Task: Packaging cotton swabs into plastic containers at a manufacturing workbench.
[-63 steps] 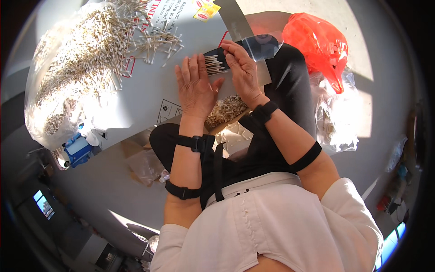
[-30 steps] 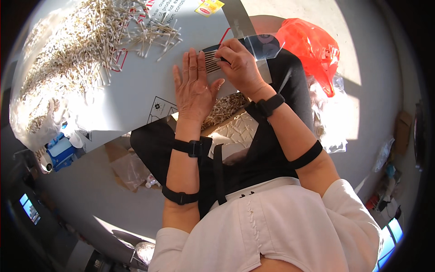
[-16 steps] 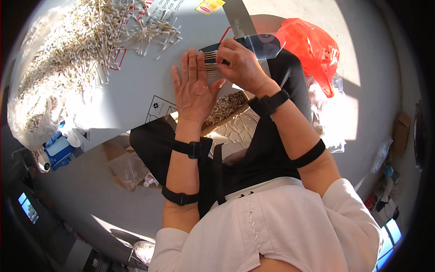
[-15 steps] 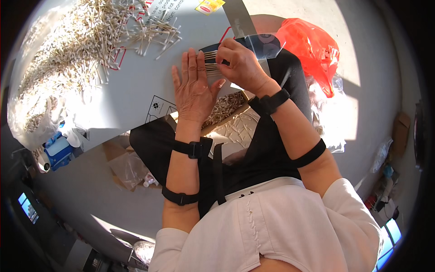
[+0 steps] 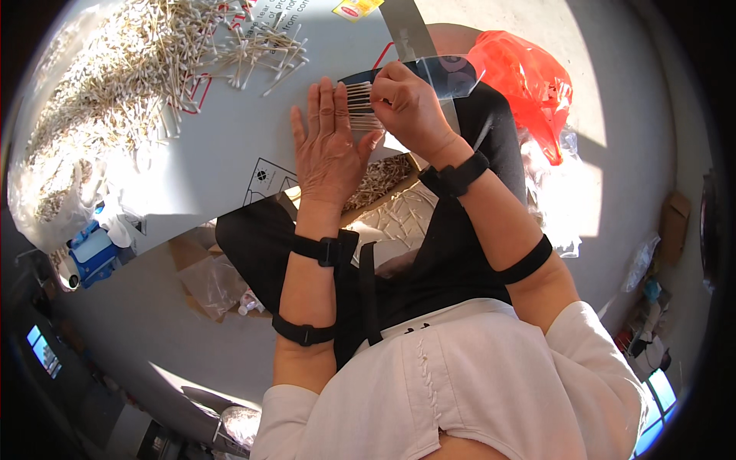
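Several cotton swabs (image 5: 359,106) lie side by side in a row at the table's right edge, between my two hands. My left hand (image 5: 331,149) rests flat at their left ends, fingers stretched out and thumb pointing toward the right hand. Over their right ends, my right hand (image 5: 410,107) is closed with its fingertips pinched; what is between them is hidden. A clear plastic sheet or bag (image 5: 452,77) sticks out beyond the right hand. Loose cotton swabs (image 5: 261,54) lie scattered farther left, beside a large heap of swabs (image 5: 115,84).
A box of swabs (image 5: 383,180) sits below the table edge, between my legs. A red plastic bag (image 5: 525,84) stands at the right. At the table's left edge is a blue-and-white object (image 5: 96,253); a yellow label (image 5: 356,9) lies at the far edge.
My right hand has lifted slightly and shifted a little to the right, uncovering more of the swab row. The left hand stays nearly in place.
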The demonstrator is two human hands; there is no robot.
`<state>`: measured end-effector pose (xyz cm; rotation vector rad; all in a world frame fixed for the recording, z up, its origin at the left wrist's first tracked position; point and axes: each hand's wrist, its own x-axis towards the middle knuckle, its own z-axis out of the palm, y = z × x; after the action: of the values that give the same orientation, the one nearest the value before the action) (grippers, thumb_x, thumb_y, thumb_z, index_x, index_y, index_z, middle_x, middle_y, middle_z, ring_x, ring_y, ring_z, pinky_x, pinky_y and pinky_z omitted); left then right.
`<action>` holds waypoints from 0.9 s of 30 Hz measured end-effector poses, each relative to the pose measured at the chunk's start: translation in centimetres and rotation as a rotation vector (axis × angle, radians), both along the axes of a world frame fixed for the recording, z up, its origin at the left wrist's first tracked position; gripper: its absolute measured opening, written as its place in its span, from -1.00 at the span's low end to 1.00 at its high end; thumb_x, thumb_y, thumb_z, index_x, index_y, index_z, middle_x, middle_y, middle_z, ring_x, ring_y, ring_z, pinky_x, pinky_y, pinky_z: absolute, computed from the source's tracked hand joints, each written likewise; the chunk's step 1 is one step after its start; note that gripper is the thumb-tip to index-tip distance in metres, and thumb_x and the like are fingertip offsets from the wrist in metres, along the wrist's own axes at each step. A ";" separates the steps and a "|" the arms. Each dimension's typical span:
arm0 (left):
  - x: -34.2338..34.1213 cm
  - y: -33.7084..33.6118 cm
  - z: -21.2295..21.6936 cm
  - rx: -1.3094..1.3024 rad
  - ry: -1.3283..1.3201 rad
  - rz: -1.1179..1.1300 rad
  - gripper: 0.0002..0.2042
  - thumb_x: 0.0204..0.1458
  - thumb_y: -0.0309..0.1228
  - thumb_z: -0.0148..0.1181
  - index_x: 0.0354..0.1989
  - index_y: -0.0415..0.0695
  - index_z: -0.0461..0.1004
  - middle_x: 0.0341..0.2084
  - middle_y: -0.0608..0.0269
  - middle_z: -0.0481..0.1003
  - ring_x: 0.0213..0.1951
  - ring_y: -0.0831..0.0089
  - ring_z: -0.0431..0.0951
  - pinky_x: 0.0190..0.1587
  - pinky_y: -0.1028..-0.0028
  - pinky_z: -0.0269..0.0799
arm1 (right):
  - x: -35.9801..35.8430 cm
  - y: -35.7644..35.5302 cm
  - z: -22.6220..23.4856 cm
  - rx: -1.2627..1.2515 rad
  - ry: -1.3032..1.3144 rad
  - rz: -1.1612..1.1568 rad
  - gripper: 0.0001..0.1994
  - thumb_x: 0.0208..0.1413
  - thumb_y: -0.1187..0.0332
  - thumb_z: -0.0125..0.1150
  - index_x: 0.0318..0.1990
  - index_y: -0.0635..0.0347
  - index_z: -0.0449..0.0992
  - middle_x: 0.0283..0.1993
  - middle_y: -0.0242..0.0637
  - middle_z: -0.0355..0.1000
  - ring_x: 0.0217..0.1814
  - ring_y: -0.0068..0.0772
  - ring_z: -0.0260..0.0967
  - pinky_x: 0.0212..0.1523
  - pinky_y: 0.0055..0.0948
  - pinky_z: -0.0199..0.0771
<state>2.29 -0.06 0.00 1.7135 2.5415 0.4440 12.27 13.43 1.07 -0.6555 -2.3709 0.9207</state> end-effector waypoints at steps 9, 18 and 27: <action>0.3 0.3 0.5 0.061 -0.024 0.041 -0.19 0.06 0.04 0.18 0.37 -0.23 0.10 0.31 0.05 0.15 0.39 0.06 0.05 0.43 0.01 -0.21 | 0.2 -1.2 -0.3 -0.453 0.287 -0.323 -0.89 0.09 0.60 0.20 -0.22 0.30 0.53 -0.11 -0.36 0.41 -0.15 -0.60 0.40 -0.12 -0.59 0.43; -1.1 2.1 0.8 0.296 -0.151 0.038 -0.36 0.11 -0.21 0.22 0.29 -0.29 0.18 0.20 -0.03 0.23 0.29 0.03 0.18 0.35 0.11 0.06 | -0.6 -1.8 -1.4 -0.638 0.543 -0.249 -0.76 0.31 0.48 0.00 0.06 0.35 0.46 0.23 -0.20 0.34 0.20 -0.46 0.32 0.24 -0.51 0.30; -0.3 4.2 -0.4 0.977 -1.111 0.334 -0.52 0.35 -0.25 -0.13 0.30 -0.34 0.18 0.29 -0.06 0.20 0.34 0.25 0.17 0.38 0.30 0.03 | -3.0 -2.4 -1.7 -0.675 0.540 -0.211 -0.67 0.40 0.39 -0.09 0.21 0.35 0.37 0.25 -0.19 0.34 0.29 -0.42 0.29 0.35 -0.45 0.24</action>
<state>1.95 4.10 -0.43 0.6131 1.7246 2.1381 9.25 11.08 -0.65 -0.7581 -1.4736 1.5783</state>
